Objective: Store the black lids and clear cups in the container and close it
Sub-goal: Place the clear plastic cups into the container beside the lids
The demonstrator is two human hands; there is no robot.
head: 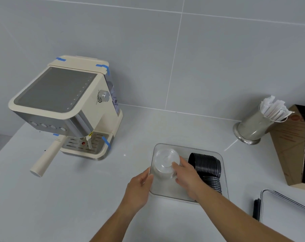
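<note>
Grey wall tiles rise behind a pale surface, where a cream espresso machine stands at about ten o'clock and a steel cup of wrapped straws at two o'clock. At the centre, toward five o'clock, sits the clear container, open-topped, its lid lying apart on the surface at four o'clock.

Inside the container, the black lids lie as ribbed stacks on their sides along the right wall. The clear cups stand upside down as a nested stack in the left half, base upward, nearly as transparent as the container itself (their edges are hard to separate from its wall).

The right hand has its fingers curled round the cup stack, gripping its side. The left hand has its fingers laid against the container's left wall and rim, apparently steadying it; a full clasp on the wall cannot be made out.

Likely risks: the tall inverted stack may stand higher than the rim and block the lid from seating. Thin cups could buckle under a hard squeeze, or the stack could tip against the black lids and knock them askew when released.
</note>
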